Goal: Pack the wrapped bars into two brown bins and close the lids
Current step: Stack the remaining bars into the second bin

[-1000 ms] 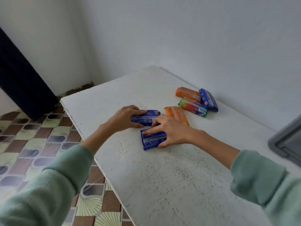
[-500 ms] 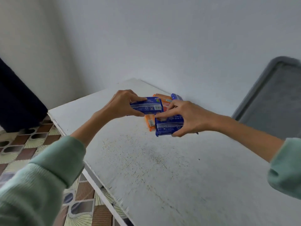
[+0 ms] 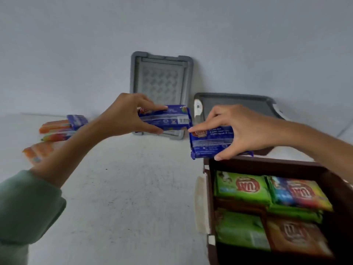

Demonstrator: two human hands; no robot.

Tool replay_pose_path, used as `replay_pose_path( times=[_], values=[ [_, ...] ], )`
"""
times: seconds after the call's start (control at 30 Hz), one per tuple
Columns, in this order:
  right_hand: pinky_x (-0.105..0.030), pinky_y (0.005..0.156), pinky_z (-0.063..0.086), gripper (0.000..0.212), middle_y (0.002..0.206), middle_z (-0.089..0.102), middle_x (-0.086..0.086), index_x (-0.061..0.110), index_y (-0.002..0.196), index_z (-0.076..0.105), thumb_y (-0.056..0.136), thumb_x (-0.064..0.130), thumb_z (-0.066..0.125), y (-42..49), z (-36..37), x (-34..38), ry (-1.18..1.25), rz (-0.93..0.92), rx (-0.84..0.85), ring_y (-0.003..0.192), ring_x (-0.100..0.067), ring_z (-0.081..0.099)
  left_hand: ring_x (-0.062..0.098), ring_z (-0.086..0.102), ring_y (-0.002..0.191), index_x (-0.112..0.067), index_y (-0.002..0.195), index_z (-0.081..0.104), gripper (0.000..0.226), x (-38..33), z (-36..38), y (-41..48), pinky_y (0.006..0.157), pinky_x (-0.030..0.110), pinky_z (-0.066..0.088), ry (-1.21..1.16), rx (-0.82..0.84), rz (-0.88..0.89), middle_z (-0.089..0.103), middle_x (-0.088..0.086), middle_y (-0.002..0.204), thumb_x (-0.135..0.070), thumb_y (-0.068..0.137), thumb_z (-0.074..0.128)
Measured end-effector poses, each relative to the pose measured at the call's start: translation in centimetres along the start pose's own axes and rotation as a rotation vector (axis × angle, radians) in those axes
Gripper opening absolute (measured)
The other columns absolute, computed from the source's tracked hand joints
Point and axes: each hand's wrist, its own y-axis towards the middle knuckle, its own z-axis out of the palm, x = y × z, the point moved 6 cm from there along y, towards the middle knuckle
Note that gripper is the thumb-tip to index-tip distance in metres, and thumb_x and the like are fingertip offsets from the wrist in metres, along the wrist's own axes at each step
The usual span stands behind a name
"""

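Head view. The left hand is pinching a blue foil-wrapped rectangular bar between thumb and curled fingers, holding it in the air in front of a grey plastic lid leaning against the wall. The right hand is gripping a second blue wrapped bar likewise, just above the far rim of the open brown plastic bin, which is holding green packed bars among others. Orange and blue loose bars are lying on the white counter, far left.
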Motion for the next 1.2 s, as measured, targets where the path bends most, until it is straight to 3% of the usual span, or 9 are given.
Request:
replay_pose_path(
  times=[0.1,0.23,0.37,0.53,0.8,0.87,0.97,1.1,1.2],
  values=[
    [-0.028,0.086,0.042,0.073,0.111,0.047,0.009,0.072,0.105,0.024,0.067,0.040,0.077,-5.9,0.9,-3.1,0.041,0.088,0.027,0.100,-0.008,0.048,0.014,0.059,0.097,-0.034,0.121,0.059,0.068,-4.9,3.9,1.2,0.082,0.034,0.055,-0.041,0.090,0.053,0.062,-0.003,0.109,-0.051,0.056,0.068],
    [-0.029,0.089,0.043,0.073,0.111,0.046,0.009,0.064,0.115,0.030,0.067,0.040,0.078,-11.8,2.8,-6.5,0.070,0.158,0.036,0.101,-0.007,0.047,0.007,0.058,0.099,-0.048,0.115,0.056,0.070,-9.1,8.4,1.1,0.083,0.030,0.055,-0.134,0.176,0.108,0.059,-0.015,0.108,-0.073,0.050,0.068],
    [-0.021,0.084,0.044,0.076,0.113,0.041,0.013,0.061,0.126,0.027,0.070,0.042,0.075,-15.9,5.1,-8.9,0.100,0.202,0.106,0.102,-0.002,0.044,-0.004,0.056,0.103,-0.058,0.107,0.057,0.064,-11.7,11.9,-0.2,0.078,0.018,0.056,-0.270,0.240,0.144,0.060,-0.025,0.102,-0.072,0.045,0.064],
    [-0.018,0.085,0.046,0.079,0.119,0.039,0.017,0.050,0.134,0.030,0.068,0.047,0.075,-17.6,8.0,-9.3,0.118,0.207,0.174,0.105,0.001,0.043,-0.006,0.052,0.101,-0.066,0.104,0.050,0.058,-14.1,15.8,-3.0,0.075,0.012,0.049,-0.125,0.399,0.245,0.052,-0.031,0.103,-0.081,0.048,0.053],
    [-0.007,0.071,0.033,0.075,0.133,0.020,0.016,0.047,0.138,0.013,0.080,0.052,0.061,-17.8,9.9,-7.7,-0.091,0.161,0.131,0.119,0.003,0.023,-0.004,0.053,0.083,-0.038,0.111,0.062,0.063,-16.1,15.9,-5.6,0.058,0.000,0.032,0.095,0.321,0.303,0.060,-0.016,0.100,-0.073,0.062,0.044],
    [-0.007,0.064,0.029,0.077,0.132,0.025,0.013,0.044,0.138,0.018,0.076,0.054,0.063,-18.3,10.4,-7.2,-0.115,0.181,0.150,0.122,-0.001,0.029,-0.006,0.046,0.081,-0.038,0.105,0.063,0.059,-16.7,15.9,-6.1,0.056,-0.003,0.022,0.158,0.331,0.329,0.059,-0.015,0.097,-0.072,0.062,0.043],
    [-0.005,0.052,0.016,0.080,0.109,0.050,0.006,0.035,0.125,0.040,0.055,0.057,0.072,-18.8,11.1,-6.5,-0.155,0.138,0.161,0.098,-0.010,0.057,-0.005,0.050,0.075,-0.038,0.096,0.065,0.054,-17.3,16.6,-6.7,0.053,-0.001,0.017,0.204,0.389,0.352,0.057,-0.017,0.089,-0.070,0.057,0.044],
    [-0.023,0.063,0.049,0.083,0.117,0.048,0.003,0.033,0.131,0.040,0.059,0.054,0.074,-18.8,13.1,-6.9,-0.184,0.147,0.235,0.108,-0.014,0.051,-0.002,0.056,0.068,-0.037,0.088,0.063,0.050,-17.1,17.7,-6.9,0.048,0.001,0.012,0.238,0.454,0.368,0.054,-0.019,0.080,-0.068,0.050,0.049],
    [-0.019,0.039,0.049,0.087,0.090,0.061,0.006,0.031,0.111,0.056,0.033,0.063,0.077,-18.7,13.8,-7.4,-0.215,0.140,0.120,0.080,-0.012,0.063,0.000,0.057,0.068,-0.037,0.086,0.059,0.053,-17.2,18.2,-6.7,0.048,0.004,0.018,0.264,0.468,0.387,0.056,-0.018,0.080,-0.068,0.043,0.064]
  ],
)
